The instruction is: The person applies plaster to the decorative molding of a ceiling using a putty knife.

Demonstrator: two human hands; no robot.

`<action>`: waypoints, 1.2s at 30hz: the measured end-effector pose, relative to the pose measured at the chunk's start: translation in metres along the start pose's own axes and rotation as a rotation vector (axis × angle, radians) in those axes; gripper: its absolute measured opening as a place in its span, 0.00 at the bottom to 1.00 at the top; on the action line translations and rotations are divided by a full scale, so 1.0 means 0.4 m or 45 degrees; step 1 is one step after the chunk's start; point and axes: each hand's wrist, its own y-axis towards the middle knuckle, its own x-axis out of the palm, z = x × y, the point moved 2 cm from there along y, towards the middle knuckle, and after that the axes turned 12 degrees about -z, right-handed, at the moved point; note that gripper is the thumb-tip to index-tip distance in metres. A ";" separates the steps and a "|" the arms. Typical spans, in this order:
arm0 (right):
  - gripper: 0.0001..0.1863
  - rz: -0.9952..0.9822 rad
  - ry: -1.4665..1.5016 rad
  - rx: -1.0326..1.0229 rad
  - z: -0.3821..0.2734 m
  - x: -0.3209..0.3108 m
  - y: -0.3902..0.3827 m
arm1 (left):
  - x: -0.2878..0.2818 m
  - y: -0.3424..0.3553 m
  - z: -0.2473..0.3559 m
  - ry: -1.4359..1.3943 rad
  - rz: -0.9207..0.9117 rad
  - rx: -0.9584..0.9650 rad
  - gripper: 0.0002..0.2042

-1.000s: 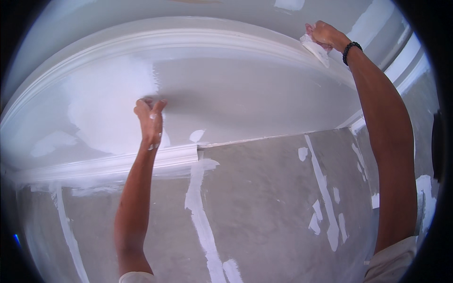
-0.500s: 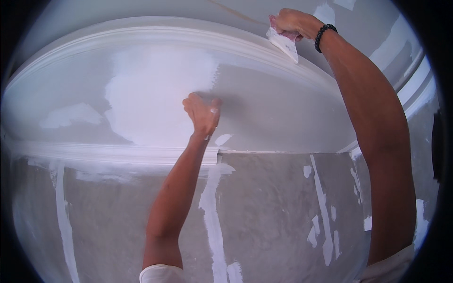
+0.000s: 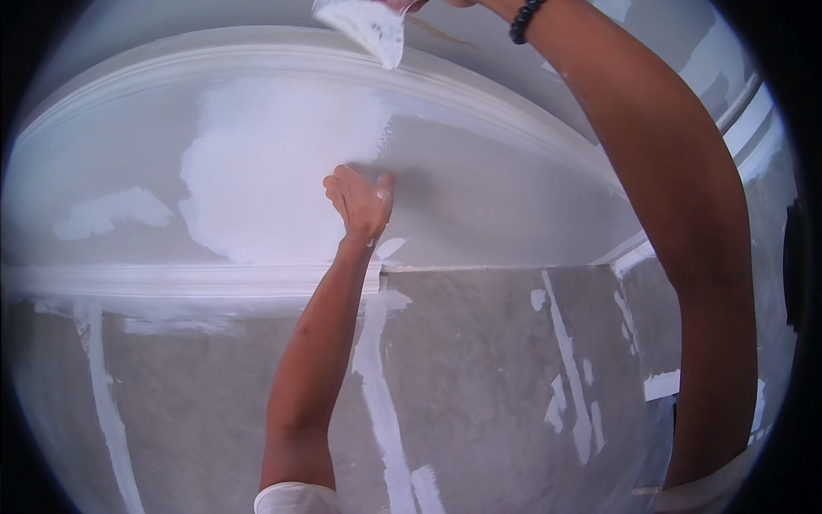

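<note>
My left hand (image 3: 360,206) is raised to the grey arched panel (image 3: 505,197), beside a broad patch of fresh white putty (image 3: 265,171). Its thumb stands apart from the fingers, which are foreshortened and partly hidden; no tool shows in it. A little white putty clings to its thumb and wrist. At the top edge, my right hand (image 3: 460,2) is mostly cut off by the frame. It grips a putty knife (image 3: 368,27), whose wide blade is coated in white putty and overlaps the curved white moulding (image 3: 257,43). A dark bead bracelet circles my right wrist.
Below the panel, a straight white moulding (image 3: 197,280) ends near my left forearm. The grey wall (image 3: 479,368) beneath carries several white putty strips. Another moulding (image 3: 753,124) runs along the right side, and the grey ceiling (image 3: 488,38) lies above the arch.
My right hand has swept left and up along the arch with the putty knife, partly leaving the frame. My left hand keeps its place on the panel; the view has shifted slightly.
</note>
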 end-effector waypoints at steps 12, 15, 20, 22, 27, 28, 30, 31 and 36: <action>0.23 0.654 -0.151 0.435 0.731 -0.067 -0.016 | 0.000 0.004 -0.001 0.037 0.038 0.001 0.27; 0.28 0.512 -0.242 0.546 0.757 -0.035 -0.029 | -0.002 0.012 -0.004 0.171 0.038 0.011 0.27; 0.28 0.348 -0.251 0.574 0.731 0.034 0.025 | 0.001 0.001 0.006 0.104 -0.035 -0.020 0.27; 0.27 0.339 -0.345 0.455 0.729 0.048 0.065 | 0.007 -0.002 0.021 0.055 -0.069 -0.027 0.27; 0.28 0.124 -0.202 0.356 0.499 0.038 0.128 | -0.011 -0.003 0.006 0.082 -0.105 -0.030 0.27; 0.28 0.087 -0.145 0.321 0.451 0.031 0.127 | -0.001 -0.001 0.010 0.069 -0.101 -0.027 0.27; 0.29 0.105 -0.087 0.160 0.382 0.020 0.169 | 0.012 0.003 0.012 0.061 -0.089 -0.029 0.27; 0.29 0.053 -0.216 0.192 0.283 0.028 0.145 | 0.007 0.002 0.005 0.052 -0.082 -0.048 0.27; 0.30 0.038 -0.200 0.146 -0.032 0.047 0.122 | -0.034 -0.004 -0.003 0.057 -0.093 -0.113 0.27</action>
